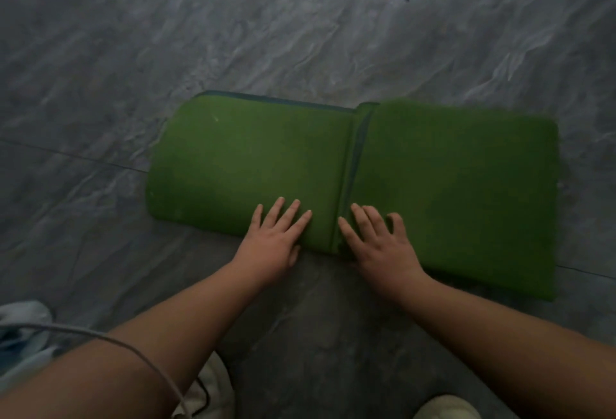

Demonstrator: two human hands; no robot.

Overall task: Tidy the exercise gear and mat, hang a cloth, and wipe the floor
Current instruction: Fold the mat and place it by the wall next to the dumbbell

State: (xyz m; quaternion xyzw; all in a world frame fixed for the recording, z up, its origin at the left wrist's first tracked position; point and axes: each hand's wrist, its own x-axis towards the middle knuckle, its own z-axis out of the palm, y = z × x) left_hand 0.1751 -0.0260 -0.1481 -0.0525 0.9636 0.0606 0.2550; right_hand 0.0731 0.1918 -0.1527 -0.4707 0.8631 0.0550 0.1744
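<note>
- Grey marbled floor point(100, 85) is seen across the whole frame, with a bright glare patch at the top centre.
- Across the middle of the frame a green mat point(450, 185) is laid, folded over itself, a dark-edged seam running down its centre.
- Left hand point(273, 238) is pressed flat on the mat's near edge, left of the seam, fingers spread and straight.
- Right hand point(380, 242) is laid flat just right of the seam, fingers extended, nothing pinched.
- A thin grey cable point(133, 348) is draped over the left forearm at lower left.
- Pale shoes point(446, 408) are glimpsed along the bottom edge.
</note>
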